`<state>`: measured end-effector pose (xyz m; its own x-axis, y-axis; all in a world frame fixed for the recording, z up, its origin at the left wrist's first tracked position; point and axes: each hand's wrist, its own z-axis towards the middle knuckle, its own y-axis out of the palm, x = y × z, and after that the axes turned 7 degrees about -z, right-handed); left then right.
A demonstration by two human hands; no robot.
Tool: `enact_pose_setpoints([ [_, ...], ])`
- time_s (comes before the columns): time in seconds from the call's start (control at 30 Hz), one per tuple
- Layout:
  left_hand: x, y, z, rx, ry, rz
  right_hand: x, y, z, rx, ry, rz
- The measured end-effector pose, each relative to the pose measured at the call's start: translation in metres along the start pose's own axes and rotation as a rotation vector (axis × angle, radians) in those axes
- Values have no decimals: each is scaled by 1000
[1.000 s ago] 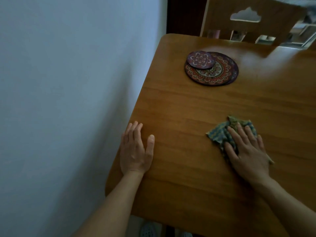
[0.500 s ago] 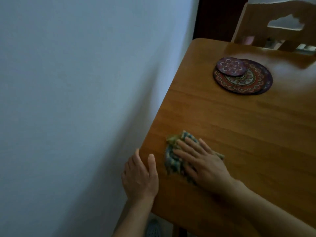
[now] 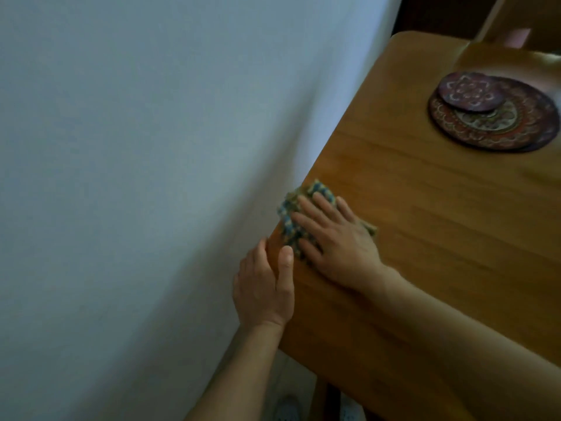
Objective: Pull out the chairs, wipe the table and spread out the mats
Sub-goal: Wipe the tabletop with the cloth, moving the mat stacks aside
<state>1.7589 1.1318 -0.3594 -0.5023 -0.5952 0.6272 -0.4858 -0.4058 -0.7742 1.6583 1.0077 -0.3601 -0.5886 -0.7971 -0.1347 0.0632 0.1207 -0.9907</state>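
A wooden table (image 3: 440, 238) fills the right side. My right hand (image 3: 337, 241) presses flat on a blue-and-yellow checked cloth (image 3: 291, 220) at the table's left edge, next to the wall. My left hand (image 3: 264, 287) rests on that same edge just below the cloth, thumb on the tabletop, fingers over the side. A stack of round patterned mats (image 3: 498, 120) lies at the far right of the table, a small one (image 3: 469, 91) on top of larger ones.
A pale wall (image 3: 151, 177) runs close along the table's left edge. Part of a wooden chair back (image 3: 522, 22) shows behind the far end of the table. My feet in light shoes (image 3: 288, 408) show below the table's near corner.
My right hand has slid the cloth leftward across the table to the wall-side edge. My left hand has stayed at the edge. The view has swung left.
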Motion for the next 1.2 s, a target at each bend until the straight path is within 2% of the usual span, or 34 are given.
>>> enact_pose_setpoints([
  [0.1,-1,-3,-2,10,-16,-82,-51,8,-63,-63,-182,49],
  [0.23,-4,-2,-6,17,68,-136,-58,12,-115,-81,-220,-98],
  [0.33,-6,-1,-6,-3,262,-42,-30,13,-164,-125,-272,-164],
  [0.43,-8,1,-8,-92,461,43,5,7,-230,-112,-148,-140],
  [0.53,-9,3,-7,-217,617,124,50,-5,-295,-125,104,-91],
  [0.6,-10,5,-6,-299,690,201,83,-11,-341,-140,382,-21],
  [0.67,-10,10,-8,-347,742,284,110,-11,-378,-70,738,-1],
  [0.77,-12,13,-6,-336,737,340,130,-10,-369,33,1275,-29],
  [0.83,-12,13,-6,-335,736,336,128,-13,-333,44,1476,13],
  [0.87,-12,13,-5,-335,736,326,124,-13,-310,51,1499,37],
  [0.93,-10,13,-5,-330,721,286,109,-8,-259,95,1383,6],
  [1.03,-9,11,-5,-323,673,181,60,-2,-172,131,1062,-2],
  [1.13,-9,11,-5,-298,627,86,-12,8,-113,140,632,51],
  [1.2,-11,11,-2,-280,583,24,-43,11,-105,132,359,77],
])
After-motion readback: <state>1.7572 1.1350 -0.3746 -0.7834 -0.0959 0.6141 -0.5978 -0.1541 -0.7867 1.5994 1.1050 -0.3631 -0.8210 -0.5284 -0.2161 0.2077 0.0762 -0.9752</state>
